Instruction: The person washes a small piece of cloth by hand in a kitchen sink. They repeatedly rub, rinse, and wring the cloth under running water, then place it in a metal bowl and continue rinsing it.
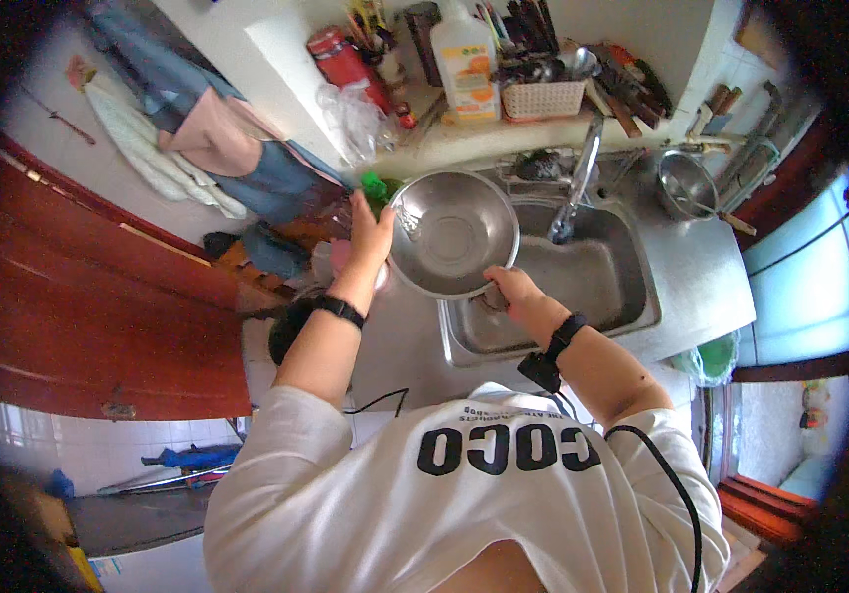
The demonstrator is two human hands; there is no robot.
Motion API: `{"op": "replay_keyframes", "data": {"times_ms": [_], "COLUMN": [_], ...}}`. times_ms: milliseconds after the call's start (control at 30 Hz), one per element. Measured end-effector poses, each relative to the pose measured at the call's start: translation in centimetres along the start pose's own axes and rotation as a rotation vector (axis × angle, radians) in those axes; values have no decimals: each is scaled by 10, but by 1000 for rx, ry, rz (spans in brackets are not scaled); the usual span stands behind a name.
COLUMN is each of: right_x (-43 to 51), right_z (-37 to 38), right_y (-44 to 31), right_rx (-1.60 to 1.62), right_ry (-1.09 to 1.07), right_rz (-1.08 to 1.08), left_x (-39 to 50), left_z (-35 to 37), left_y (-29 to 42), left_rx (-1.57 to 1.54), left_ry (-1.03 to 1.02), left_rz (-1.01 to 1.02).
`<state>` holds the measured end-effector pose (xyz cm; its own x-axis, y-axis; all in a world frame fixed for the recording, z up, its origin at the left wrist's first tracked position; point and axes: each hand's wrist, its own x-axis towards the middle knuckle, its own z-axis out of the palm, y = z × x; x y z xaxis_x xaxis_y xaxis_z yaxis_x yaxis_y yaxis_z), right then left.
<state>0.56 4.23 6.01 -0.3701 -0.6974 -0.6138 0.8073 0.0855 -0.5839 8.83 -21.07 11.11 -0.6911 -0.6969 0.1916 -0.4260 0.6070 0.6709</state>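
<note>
A round stainless steel basin is held over the left part of a steel sink and the counter beside it. My right hand grips its near right rim, with the fingers partly below it. At its left rim is my left hand, thumb against the basin and fingers stretched towards a bottle with a green cap. The fingers' far side is hidden, so whether they hold the rim firmly does not show. A chrome faucet stands to the right of the basin, its spout over the sink.
On the ledge behind stand a large white bottle, a red canister and a woven basket of utensils. A smaller steel bowl with a handled tool lies on the right counter. Aprons hang at left.
</note>
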Motion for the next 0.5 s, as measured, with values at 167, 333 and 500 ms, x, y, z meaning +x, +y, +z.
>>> {"op": "replay_keyframes", "data": {"times_ms": [167,333,500], "right_x": [-4,-12,3], "right_z": [-64,-138,-188], "right_y": [40,38,-79], "right_rx": [88,-603,-1391], "right_ry": [149,436,786], "right_rz": [180,60,-589], "left_x": [-101,-136,-137], "left_z": [56,141,185], "left_y": [0,-9,5], "left_rx": [-529,-906,-948], "left_ry": [-510,-672,-630], "left_rz": [-656,-1130,-1126]}}
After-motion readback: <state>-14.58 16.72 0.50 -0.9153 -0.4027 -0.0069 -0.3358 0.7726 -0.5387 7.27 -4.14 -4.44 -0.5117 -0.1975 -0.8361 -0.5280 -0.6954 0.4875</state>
